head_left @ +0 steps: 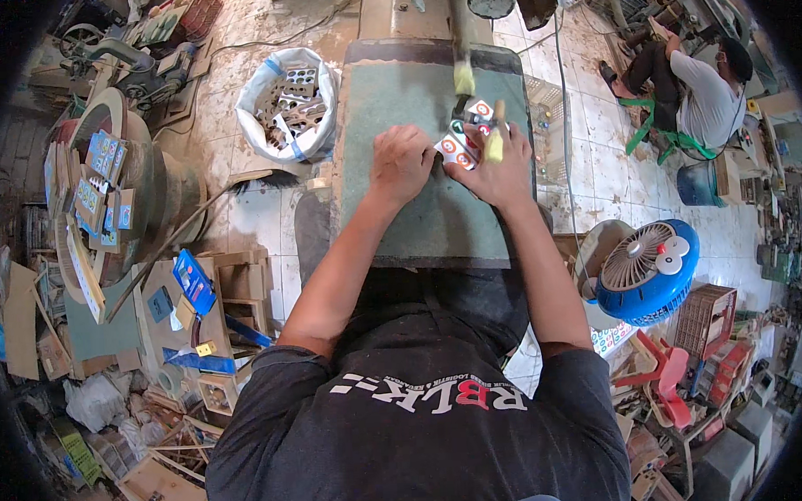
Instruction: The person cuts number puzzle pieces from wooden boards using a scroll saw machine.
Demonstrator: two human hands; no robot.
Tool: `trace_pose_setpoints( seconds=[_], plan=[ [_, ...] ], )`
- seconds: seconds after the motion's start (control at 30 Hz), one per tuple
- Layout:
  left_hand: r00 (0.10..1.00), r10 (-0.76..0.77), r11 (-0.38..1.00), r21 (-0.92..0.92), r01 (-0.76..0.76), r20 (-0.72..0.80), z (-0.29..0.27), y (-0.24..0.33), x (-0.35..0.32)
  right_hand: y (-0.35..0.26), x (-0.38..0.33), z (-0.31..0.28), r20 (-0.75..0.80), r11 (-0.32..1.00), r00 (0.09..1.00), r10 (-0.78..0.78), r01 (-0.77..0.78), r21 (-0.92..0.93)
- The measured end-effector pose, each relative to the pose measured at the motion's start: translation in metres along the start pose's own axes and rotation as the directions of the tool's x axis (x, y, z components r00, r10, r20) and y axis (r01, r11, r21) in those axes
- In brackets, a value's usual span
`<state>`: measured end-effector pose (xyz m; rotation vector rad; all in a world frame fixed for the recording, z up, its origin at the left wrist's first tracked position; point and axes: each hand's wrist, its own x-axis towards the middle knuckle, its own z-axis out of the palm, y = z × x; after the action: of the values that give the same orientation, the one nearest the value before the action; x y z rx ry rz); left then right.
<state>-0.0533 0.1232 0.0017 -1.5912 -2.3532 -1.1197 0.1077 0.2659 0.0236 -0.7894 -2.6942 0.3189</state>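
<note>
the person's left hand (401,164) lay knuckles-up on the green felt-covered work table (418,223), its fingers curled down onto the near edge of a flat white cut-out board with red and blue round marks (460,148), pressing it to the table top. the right hand (502,167) lay just beside it on the same table, fingers closed around the other side of that board, with a short yellow stick-like piece (496,141) standing up between its fingers. the board sat near the far end of the table, right under the thin upright blade arm of the saw machine (459,33), and a yellow tuft hung on that arm just above the board.

left of the table, on the tiled floor, stood a white woven sack filled with cut wooden offcuts (291,101). right of the table's near corner stood a blue round electric fan (645,271), tilted upward. far to the right of the table, another person in a grey shirt (703,94) sat on the floor. well to the left of the table, a round wooden drum carried a stack of blue printed boards (103,187).
</note>
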Motion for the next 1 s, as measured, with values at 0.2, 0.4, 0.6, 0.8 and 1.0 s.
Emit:
trace_pose_setpoints(
  seconds=[0.2, 0.4, 0.6, 0.8, 1.0],
  plan=[
    [1.000, -0.017, 0.997, 0.075, 0.018, -0.012, -0.015, 0.034, -0.012, 0.003, -0.004, -0.037, 0.211, 0.999, 0.977, 0.036, -0.042, 0.026],
    [0.993, -0.113, 0.979, 0.176, 0.108, 0.021, -0.002, 0.034, -0.024, 0.025, -0.007, -0.053, 0.385, 0.986, 0.908, -0.165, 0.162, 0.041],
    [0.991, -0.123, 0.982, 0.148, 0.114, 0.053, 0.000, 0.029, -0.020, 0.020, -0.012, -0.049, 0.274, 0.986, 0.947, -0.165, 0.166, 0.022],
    [0.995, -0.097, 0.991, 0.097, 0.094, 0.034, 0.001, 0.020, -0.020, -0.001, -0.021, -0.053, 0.307, 0.992, 0.951, -0.045, 0.080, -0.101],
    [0.986, -0.118, 0.987, 0.122, 0.103, 0.116, -0.002, 0.016, -0.016, -0.012, -0.031, -0.050, 0.227, 0.995, 0.974, -0.006, 0.029, -0.095]
  ],
)
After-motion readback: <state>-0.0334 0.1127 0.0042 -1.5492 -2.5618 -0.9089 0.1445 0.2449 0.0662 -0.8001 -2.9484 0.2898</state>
